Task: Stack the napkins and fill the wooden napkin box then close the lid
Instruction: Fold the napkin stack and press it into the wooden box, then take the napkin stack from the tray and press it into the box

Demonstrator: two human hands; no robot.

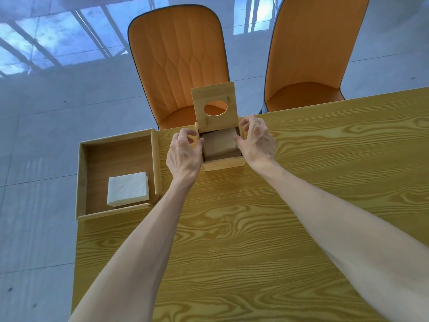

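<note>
The wooden napkin box (222, 164) stands near the table's far edge. Its lid (214, 108), with an oval hole, is raised upright at the back. A stack of napkins (219, 142) lies inside, in shadow. My left hand (183, 152) is at the box's left rim, its fingers curled and apart, with the fingertips at the stack's left edge. At the right rim my right hand (255, 139) has its fingertips on the stack's right edge. Whether either hand grips the stack is unclear. More white napkins (127, 188) lie stacked in the wooden tray (81, 173) at the left.
The wooden table (255, 228) carries the box and the tray, which sits at its left corner. Two orange chairs (178, 66) (308, 54) stand behind the far edge. The floor to the left is pale tile.
</note>
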